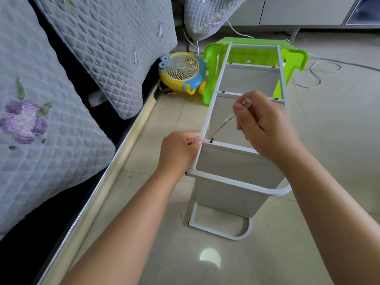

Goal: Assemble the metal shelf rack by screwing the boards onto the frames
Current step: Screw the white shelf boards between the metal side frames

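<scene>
Rack: the shelf rack (242, 124) lies on its side on the tiled floor, long axis running away from the person, far end against a green stool (257, 56).
Screw in hand: a dark screw (211, 139) at the near-left corner, where the third board (232, 148) meets the left frame rail (207, 118).
Right hand: the right hand (265, 128) is curled round a clear-handled screwdriver (228, 118) — shaft slanting down and left, tip at the screw.
Left hand: the left hand (178, 150) pinches the rail just left of that screw, steadying it.
Key relation: the screw sits below and left of the right hand, between the two hands, nearer the left one.
Count: three boards visible; two frames; about six dark screw heads — a judgement, since some are tiny.
Nearby: a yellow fan (183, 73) by the bed.
</scene>
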